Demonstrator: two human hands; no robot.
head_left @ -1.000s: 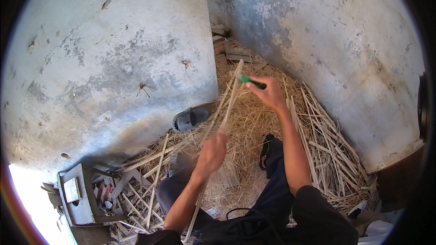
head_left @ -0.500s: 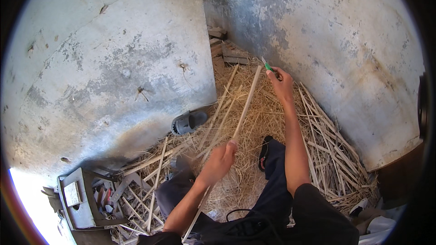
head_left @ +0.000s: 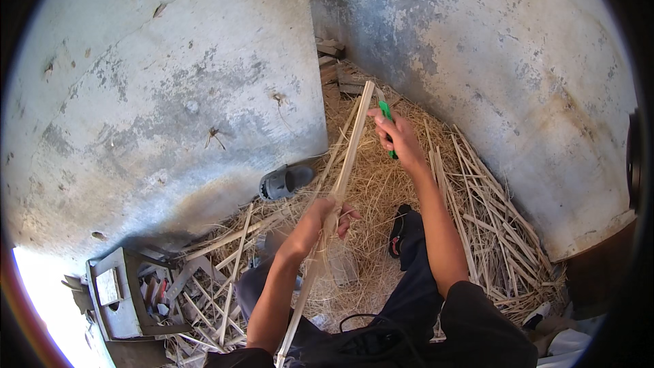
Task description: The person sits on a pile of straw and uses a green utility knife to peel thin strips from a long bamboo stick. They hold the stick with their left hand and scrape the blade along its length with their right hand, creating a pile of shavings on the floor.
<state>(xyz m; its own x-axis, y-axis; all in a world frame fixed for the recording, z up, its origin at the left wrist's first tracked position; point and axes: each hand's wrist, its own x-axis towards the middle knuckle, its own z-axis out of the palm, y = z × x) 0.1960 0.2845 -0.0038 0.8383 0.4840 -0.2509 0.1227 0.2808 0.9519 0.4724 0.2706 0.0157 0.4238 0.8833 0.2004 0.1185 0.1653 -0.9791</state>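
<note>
A long pale wooden strip [head_left: 354,138] slants from beside my lap up toward the corner of the walls. My left hand [head_left: 315,226] holds it around the middle; the fingers show on its right side, slightly spread. In my right hand [head_left: 400,142] is a green utility knife [head_left: 386,110], gripped by its handle. Its blade points up and lies close to the strip's far end; I cannot tell whether they touch. Below the strip, straw-like shavings [head_left: 381,180] cover the floor between my feet.
A bundle of thin wooden strips [head_left: 501,215] lies along the right wall. A dark clog [head_left: 286,182] rests by the left wall panel [head_left: 170,95]. At lower left stands a battered box frame [head_left: 129,293] with scraps around it. Wood pieces [head_left: 351,78] sit in the corner.
My right hand has come left and slightly down with the knife, closer to the strip. The strip's far end has shifted left and up, and my left hand's fingers have loosened around it.
</note>
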